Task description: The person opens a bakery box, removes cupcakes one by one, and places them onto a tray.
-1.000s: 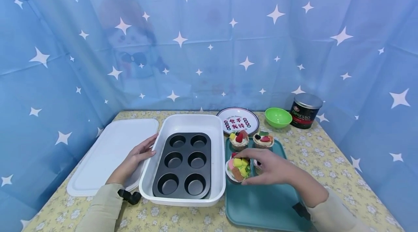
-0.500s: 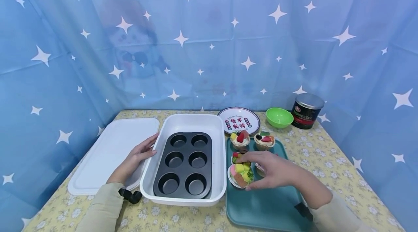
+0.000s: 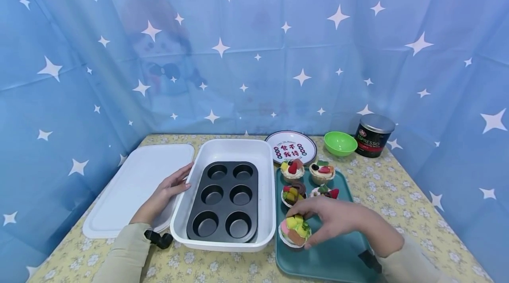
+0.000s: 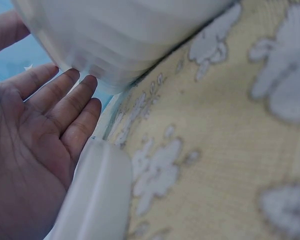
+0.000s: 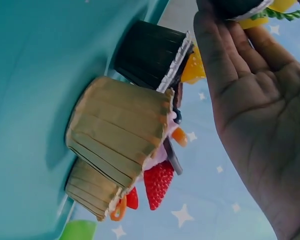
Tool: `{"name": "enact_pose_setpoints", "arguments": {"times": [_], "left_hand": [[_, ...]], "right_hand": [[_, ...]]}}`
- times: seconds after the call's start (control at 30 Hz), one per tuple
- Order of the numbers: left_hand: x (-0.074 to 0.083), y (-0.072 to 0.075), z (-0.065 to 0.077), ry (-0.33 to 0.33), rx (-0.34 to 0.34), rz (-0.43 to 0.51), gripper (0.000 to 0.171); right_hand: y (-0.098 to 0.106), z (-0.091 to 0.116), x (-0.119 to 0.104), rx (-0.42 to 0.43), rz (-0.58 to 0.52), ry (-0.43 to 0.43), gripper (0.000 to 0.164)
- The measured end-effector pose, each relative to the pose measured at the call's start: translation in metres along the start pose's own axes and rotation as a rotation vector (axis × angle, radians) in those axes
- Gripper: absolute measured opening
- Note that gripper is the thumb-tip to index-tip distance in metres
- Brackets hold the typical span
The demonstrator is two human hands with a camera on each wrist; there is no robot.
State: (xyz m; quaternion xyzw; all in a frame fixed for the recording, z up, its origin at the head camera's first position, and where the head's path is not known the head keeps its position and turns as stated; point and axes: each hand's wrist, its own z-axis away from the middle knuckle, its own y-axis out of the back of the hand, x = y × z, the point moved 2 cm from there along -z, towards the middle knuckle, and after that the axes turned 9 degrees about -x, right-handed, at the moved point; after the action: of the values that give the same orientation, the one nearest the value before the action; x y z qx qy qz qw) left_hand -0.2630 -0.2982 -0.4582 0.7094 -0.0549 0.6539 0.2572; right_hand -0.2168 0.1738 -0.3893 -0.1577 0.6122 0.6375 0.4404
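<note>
My right hand (image 3: pixel 334 219) pinches a fruit-topped cupcake (image 3: pixel 294 231) between thumb and fingers, over the left part of the teal tray (image 3: pixel 318 261). Yellow cubes and pink and brown pieces top it; its dark cup (image 5: pixel 235 7) peeks in at the upper edge of the right wrist view. Whether its base touches the tray cannot be told. Behind it on the tray stand several other cupcakes, one (image 3: pixel 292 194) in a black cup. My left hand (image 3: pixel 165 192) rests at the left side of a white bin (image 3: pixel 266 212), fingertips (image 4: pixel 87 82) against the outer wall.
A black muffin pan (image 3: pixel 225 201) with bare cups lies inside the bin. Left of it is a white lid (image 3: pixel 135 185). Behind the tray stand a printed plate (image 3: pixel 292 143), a green bowl (image 3: pixel 339 143) and an espresso tin (image 3: pixel 372 135). A starry blue curtain closes the back.
The right hand has drawn the yellow-topped cupcake toward me across the tray, away from the others, uncovering the cupcakes behind. The left hand keeps its place on the bin.
</note>
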Motion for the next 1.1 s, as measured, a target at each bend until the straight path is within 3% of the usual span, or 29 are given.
{"name": "enact_pose_setpoints", "arguments": {"times": [0.27,0.7,1.1], "left_hand": [[0.001,0.0,0.001,-0.003,-0.001,0.001,0.067],[-0.002,-0.001,0.0,-0.003,0.002,0.019,0.066],[-0.003,-0.001,0.0,-0.009,-0.01,0.03,0.066]], "right_hand": [[-0.002,-0.003,0.004,-0.016,-0.009,-0.077,0.063],[-0.003,-0.002,0.01,-0.041,-0.035,-0.093,0.065],[0.0,0.003,0.009,-0.04,-0.025,-0.16,0.067]]}}
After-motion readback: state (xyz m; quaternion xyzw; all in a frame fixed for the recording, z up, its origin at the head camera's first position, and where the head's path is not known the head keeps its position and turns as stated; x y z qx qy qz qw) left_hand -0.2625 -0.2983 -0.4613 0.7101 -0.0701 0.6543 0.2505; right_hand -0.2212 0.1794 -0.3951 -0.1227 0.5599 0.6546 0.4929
